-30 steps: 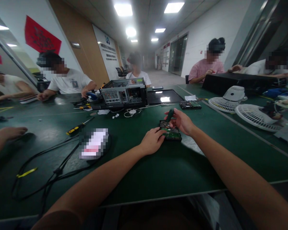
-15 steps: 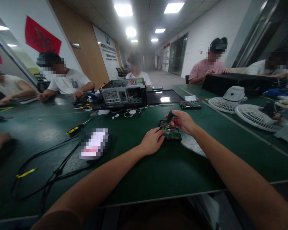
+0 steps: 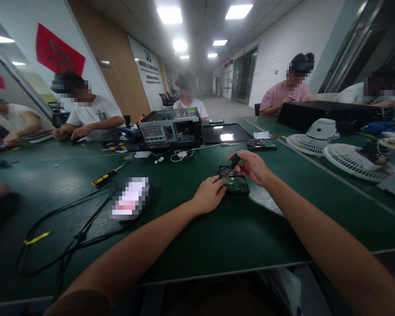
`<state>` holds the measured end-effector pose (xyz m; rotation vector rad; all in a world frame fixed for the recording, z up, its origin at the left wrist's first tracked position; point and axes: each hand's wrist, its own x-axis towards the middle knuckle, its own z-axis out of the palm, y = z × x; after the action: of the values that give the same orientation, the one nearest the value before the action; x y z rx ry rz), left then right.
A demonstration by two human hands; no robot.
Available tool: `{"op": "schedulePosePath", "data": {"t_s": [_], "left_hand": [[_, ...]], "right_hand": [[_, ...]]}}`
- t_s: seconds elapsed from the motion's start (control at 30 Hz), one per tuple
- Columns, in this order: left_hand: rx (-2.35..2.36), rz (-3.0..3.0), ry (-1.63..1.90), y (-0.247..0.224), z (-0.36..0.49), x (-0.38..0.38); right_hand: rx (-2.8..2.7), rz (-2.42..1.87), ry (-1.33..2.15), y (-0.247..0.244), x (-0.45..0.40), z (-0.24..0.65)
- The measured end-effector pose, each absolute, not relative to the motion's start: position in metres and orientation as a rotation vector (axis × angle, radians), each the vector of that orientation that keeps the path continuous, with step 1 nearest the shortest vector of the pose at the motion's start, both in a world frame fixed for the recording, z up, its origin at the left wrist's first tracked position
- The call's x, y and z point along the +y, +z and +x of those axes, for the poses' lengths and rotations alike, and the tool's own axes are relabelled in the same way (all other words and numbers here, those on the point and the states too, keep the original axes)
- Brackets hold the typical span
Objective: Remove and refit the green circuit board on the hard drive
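Observation:
A hard drive (image 3: pixel 238 186) with a green circuit board lies on the green table (image 3: pixel 191 237) in front of me. My left hand (image 3: pixel 209 194) grips its left side, fingers resting over the board. Above the drive's far part, my right hand (image 3: pixel 252 167) is closed round the dark green handle of a screwdriver (image 3: pixel 235 159), which stands tilted. The screwdriver's tip is too small to make out.
A yellow-black screwdriver (image 3: pixel 104 177), a phone-like object (image 3: pixel 130 198) and black cables (image 3: pixel 80 235) lie to the left. Beyond are an opened computer case (image 3: pixel 169 129), a flat screen (image 3: pixel 226 133) and another drive (image 3: pixel 261 145). White fan parts (image 3: pixel 311 142) stand right. People sit around.
The screwdriver handle in my right hand leans a little more to the right, and the fingers have shifted on it. A person at the left has drawn a hand in. My left hand stays put.

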<state>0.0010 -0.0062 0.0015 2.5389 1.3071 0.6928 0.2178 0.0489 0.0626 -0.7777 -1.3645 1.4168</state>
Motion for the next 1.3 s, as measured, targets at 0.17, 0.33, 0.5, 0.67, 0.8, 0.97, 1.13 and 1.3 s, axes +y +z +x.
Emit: {"op": "schedulePosePath", "data": {"t_s": [0.17, 0.33, 0.5, 0.67, 0.8, 0.97, 1.13, 1.3], "left_hand": [[1.323, 2.539, 0.696, 0.0015, 0.0016, -0.0060], [1.329, 2.538, 0.690, 0.0012, 0.0016, -0.0059], [1.339, 2.537, 0.682, 0.0015, 0.0013, -0.0061], [1.326, 2.541, 0.701, -0.0004, 0.0007, -0.0047], [1.323, 2.543, 0.706, -0.0005, 0.0007, -0.0048], [1.318, 2.551, 0.713, 0.0000, 0.0008, -0.0053], [1.326, 2.556, 0.701, -0.0005, 0.0010, -0.0055], [1.328, 2.555, 0.684, 0.0022, 0.0015, -0.0069]], "right_hand": [[-1.312, -0.754, 1.453, 0.0611, 0.0504, 0.2175], [-1.274, -0.720, 1.525, 0.0604, 0.0522, 0.2178], [-1.280, -0.751, 1.512, 0.0628, 0.0500, 0.2162], [-1.285, -0.770, 1.491, 0.0632, 0.0490, 0.2153], [-1.284, -0.778, 1.478, 0.0627, 0.0502, 0.2162], [-1.306, -0.761, 1.458, 0.0606, 0.0522, 0.2173], [-1.338, -0.735, 1.434, 0.0585, 0.0533, 0.2170], [-1.278, -0.737, 1.493, 0.0590, 0.0530, 0.2160]]}}
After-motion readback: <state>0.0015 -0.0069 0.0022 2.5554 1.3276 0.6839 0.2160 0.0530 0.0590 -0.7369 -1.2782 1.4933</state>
